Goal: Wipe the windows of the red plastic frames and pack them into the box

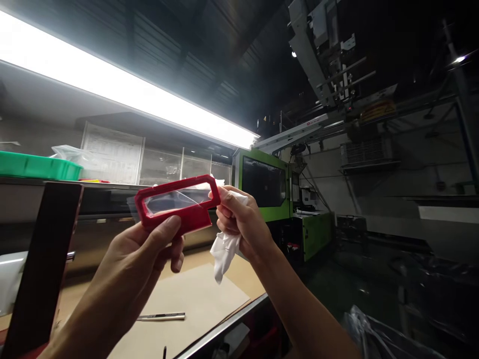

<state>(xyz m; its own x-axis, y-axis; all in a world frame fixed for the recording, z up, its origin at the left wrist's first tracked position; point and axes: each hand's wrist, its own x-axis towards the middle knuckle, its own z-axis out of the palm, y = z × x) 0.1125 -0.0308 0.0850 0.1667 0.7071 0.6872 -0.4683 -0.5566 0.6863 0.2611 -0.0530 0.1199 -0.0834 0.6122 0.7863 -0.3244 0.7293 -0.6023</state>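
Observation:
A red plastic frame with a clear window is held up below the bright lamp. My left hand grips its lower left edge, thumb on the front face. At the frame's right end, my right hand is closed around a crumpled white cloth, which hangs down below the fingers. The right thumb and fingertips touch the frame's right edge. Clear film shows behind the frame's left end.
Below lies a worktable with a brown sheet and a pen. A green bin sits on the shelf at left, above a dark upright post. Behind stands a green machine. A long lamp hangs overhead.

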